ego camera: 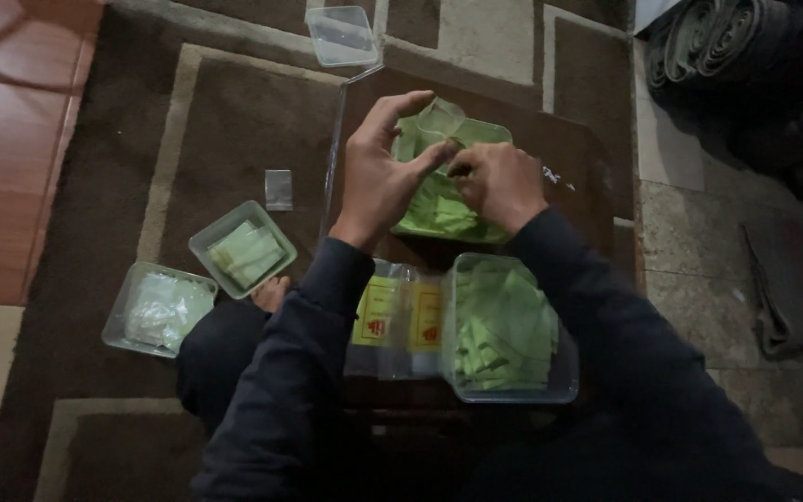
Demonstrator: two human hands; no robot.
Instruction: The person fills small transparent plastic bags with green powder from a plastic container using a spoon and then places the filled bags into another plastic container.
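2 hands: both worked together over the small dark table [569,158], close enough that the fingertips nearly met.
Left hand: my left hand [378,172] was spread fairly wide, thumb and forefinger arched over the top of the green packet [439,125]; whether it truly pinched the packet I could not tell, since the fingers covered the contact.
Right hand: my right hand [497,183] was curled narrow, fingertips pressed at the packet's edge, gripping it so the thin piece stayed steady between the 2 hands.
Green packet: it sat raised just above the pile of green sachets [434,214] on the table, lifted clear so it could be handled alone.
Tub of green pieces: a clear tub [564,381] packed with more green pieces stood near my lap, within easy reach of the right arm.
Plastic bags: clear bags with yellow labels [400,316] lay just beside that tub, between my forearms.
Side trays: 2 clear trays rested on the brown carpet [234,121] at my left, the nearer tray [199,244] holding pale green strips, the outer tray [111,336] holding whitish packets, kept apart by kind as it seemed.
Lid: an empty clear lid [341,35] lay well beyond the table.
Small bag: 1 loose clear bag [278,189] lay alone on the carpet.
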